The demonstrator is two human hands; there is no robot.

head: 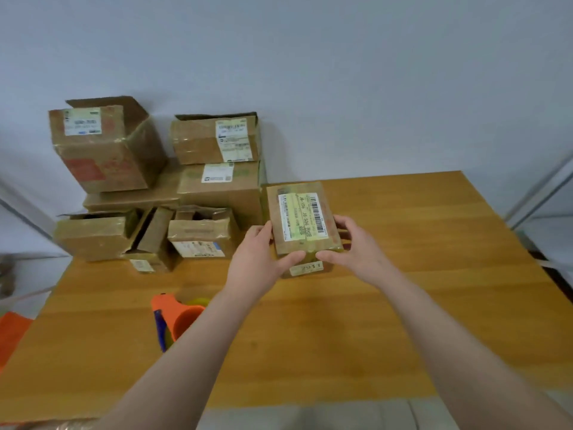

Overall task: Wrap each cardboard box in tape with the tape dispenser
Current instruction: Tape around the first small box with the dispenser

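Observation:
A small cardboard box [299, 197] with a white and yellow shipping label on top sits near the middle of the wooden table [403, 305]. My left hand [259, 259] grips its left near corner and my right hand [356, 246] grips its right near corner, thumbs on the top face. The orange tape dispenser [173, 318] with a blue part lies on the table at the near left, partly hidden behind my left forearm, untouched.
A pile of several cardboard boxes [217, 181], some with open flaps, is stacked at the table's far left against the white wall. An orange object [11, 336] shows at the left edge. Metal shelf rails [539, 193] run along the right.

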